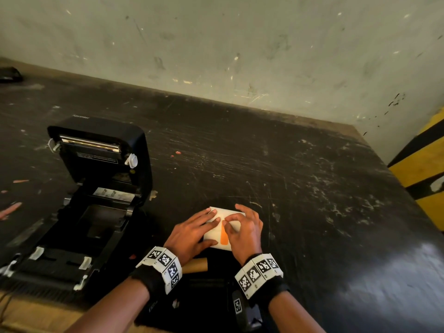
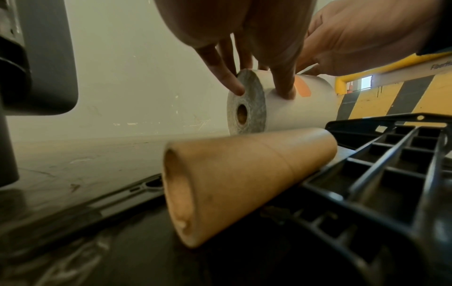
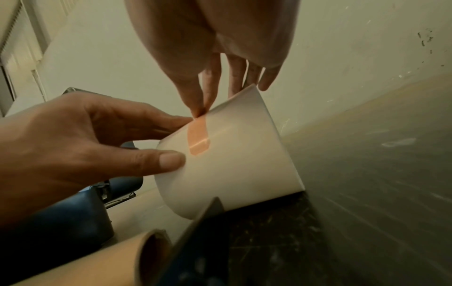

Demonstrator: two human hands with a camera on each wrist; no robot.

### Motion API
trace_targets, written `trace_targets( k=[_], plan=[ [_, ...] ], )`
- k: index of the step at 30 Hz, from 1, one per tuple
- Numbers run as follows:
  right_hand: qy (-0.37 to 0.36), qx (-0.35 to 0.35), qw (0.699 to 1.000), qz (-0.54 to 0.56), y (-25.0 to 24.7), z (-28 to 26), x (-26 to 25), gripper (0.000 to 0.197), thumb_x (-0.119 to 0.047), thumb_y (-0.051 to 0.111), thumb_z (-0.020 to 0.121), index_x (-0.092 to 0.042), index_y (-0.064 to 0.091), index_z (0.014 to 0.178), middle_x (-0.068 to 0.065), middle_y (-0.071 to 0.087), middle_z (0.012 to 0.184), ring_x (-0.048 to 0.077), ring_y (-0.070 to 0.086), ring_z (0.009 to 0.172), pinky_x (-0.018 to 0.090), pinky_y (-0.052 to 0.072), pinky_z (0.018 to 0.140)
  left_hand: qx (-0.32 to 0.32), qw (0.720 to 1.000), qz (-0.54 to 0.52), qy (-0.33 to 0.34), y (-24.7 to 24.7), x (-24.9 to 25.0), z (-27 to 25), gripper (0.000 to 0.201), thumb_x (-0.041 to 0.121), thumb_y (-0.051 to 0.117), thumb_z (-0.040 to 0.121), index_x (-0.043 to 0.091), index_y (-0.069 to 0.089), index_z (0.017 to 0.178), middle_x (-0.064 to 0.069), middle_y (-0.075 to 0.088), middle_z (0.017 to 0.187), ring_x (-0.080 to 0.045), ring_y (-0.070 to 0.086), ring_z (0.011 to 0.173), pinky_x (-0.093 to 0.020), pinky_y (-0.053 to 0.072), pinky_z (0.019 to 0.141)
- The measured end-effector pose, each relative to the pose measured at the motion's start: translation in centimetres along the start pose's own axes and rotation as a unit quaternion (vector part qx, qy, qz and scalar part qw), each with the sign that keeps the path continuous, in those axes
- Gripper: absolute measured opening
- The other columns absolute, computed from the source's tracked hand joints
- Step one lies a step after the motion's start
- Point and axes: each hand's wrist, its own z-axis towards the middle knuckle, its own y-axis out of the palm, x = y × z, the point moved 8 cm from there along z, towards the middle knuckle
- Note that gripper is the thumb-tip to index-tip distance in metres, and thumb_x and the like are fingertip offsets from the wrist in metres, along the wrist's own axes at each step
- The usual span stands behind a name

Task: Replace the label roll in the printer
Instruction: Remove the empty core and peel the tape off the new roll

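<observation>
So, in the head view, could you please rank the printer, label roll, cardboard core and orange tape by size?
1. printer
2. label roll
3. cardboard core and orange tape: unranked, since the core is mostly hidden.

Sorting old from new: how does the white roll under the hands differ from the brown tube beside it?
The white roll is thick with wound paper; the brown tube is bare cardboard, much thinner. The roll carries orange tape; the tube has none. The left hand holds the roll and the right hand pinches its tape; the tube lies untouched. Both lie on their sides, hollow through the centre.
</observation>
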Motion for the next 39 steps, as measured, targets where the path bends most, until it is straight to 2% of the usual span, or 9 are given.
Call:
trace_targets(
  k=[5,8,13,17,22,25,29,32,39],
  plan=[
    [0.027,-0.007,1.000,-0.013,0.5,0.2,0.0,0.012,-0.012,0.064,0.085,-0.019,0.066,0.094,0.000,0.040,0.142,0.016,0.024,0.136,0.027,0.011,0.106,0.003,1.000,-0.001,-0.002,-0.1,0.0,0.0,0.059,0.031,0.076,0.070,0.020,0.054,0.124,0.000,0.051,0.135,-0.015,0.040,0.127,-0.037,0.052,0.086],
    [0.031,-0.031,0.999,-0.017,1.0,0.1,0.0,0.013,-0.012,0.058,0.088,-0.016,0.063,0.099,0.002,0.034,0.147,0.019,0.018,0.139,0.034,0.011,0.112,0.001,1.000,0.002,0.001,-0.1,0.1,0.0,0.059,0.031,0.077,0.070,0.020,0.054,0.124,0.000,0.051,0.135,-0.015,0.041,0.127,-0.037,0.052,0.086],
    [0.019,-0.062,0.998,0.024,1.3,0.0,0.3,0.011,-0.014,0.057,0.090,-0.020,0.061,0.097,0.000,0.033,0.147,0.018,0.019,0.139,0.038,0.011,0.113,-0.002,1.000,0.002,0.000,0.2,-0.1,-0.1,0.059,0.034,0.074,0.071,0.023,0.052,0.125,0.002,0.049,0.137,-0.012,0.038,0.128,-0.033,0.051,0.086],
    [0.009,-0.072,0.996,0.043,1.2,0.1,0.7,0.009,-0.017,0.060,0.088,-0.023,0.063,0.094,-0.004,0.038,0.144,0.014,0.024,0.137,0.035,0.012,0.111,-0.002,1.000,-0.005,0.001,0.1,-0.1,-0.1,0.060,0.034,0.074,0.072,0.023,0.051,0.126,0.002,0.048,0.137,-0.012,0.037,0.129,-0.034,0.052,0.087],
    [0.010,-0.006,0.998,0.056,0.4,-0.2,1.2,0.019,-0.020,0.069,0.081,-0.020,0.065,0.100,-0.005,0.048,0.134,0.012,0.035,0.129,0.027,0.017,0.103,-0.002,1.000,-0.004,0.000,0.1,-0.2,0.2,0.060,0.034,0.074,0.072,0.022,0.051,0.126,0.001,0.049,0.137,-0.014,0.038,0.128,-0.036,0.053,0.086],
    [0.005,0.016,0.999,0.045,0.3,-0.4,1.2,0.018,-0.021,0.073,0.077,-0.021,0.068,0.094,-0.003,0.051,0.131,0.012,0.038,0.125,0.027,0.018,0.100,-0.006,1.000,-0.002,0.000,0.2,-0.3,0.2,0.059,0.035,0.072,0.074,0.023,0.050,0.127,0.002,0.048,0.138,-0.012,0.037,0.129,-0.035,0.052,0.087],
    [0.025,0.012,0.998,0.055,0.5,0.0,1.2,0.010,-0.014,0.072,0.078,-0.022,0.070,0.084,-0.006,0.049,0.132,0.011,0.035,0.127,0.024,0.015,0.100,-0.014,1.000,-0.013,-0.010,0.2,-0.2,0.3,0.057,0.034,0.070,0.077,0.022,0.049,0.129,0.003,0.043,0.141,-0.011,0.031,0.132,-0.037,0.049,0.092],
    [0.041,-0.005,0.998,0.053,0.9,0.2,1.3,0.011,-0.012,0.069,0.080,-0.022,0.069,0.083,-0.007,0.047,0.135,0.012,0.032,0.131,0.024,0.013,0.102,-0.034,0.999,-0.019,-0.018,0.4,-0.2,0.4,0.057,0.035,0.066,0.080,0.022,0.046,0.132,0.004,0.037,0.145,-0.008,0.024,0.134,-0.036,0.044,0.097],
    [0.015,-0.051,0.996,0.076,1.1,0.3,1.2,0.012,-0.017,0.068,0.082,-0.029,0.065,0.081,-0.009,0.045,0.138,0.010,0.026,0.134,0.024,0.008,0.101,-0.008,1.000,-0.013,-0.002,0.0,-0.2,0.2,0.059,0.035,0.072,0.074,0.022,0.051,0.127,0.002,0.047,0.139,-0.010,0.033,0.130,-0.036,0.049,0.090]
  ],
)
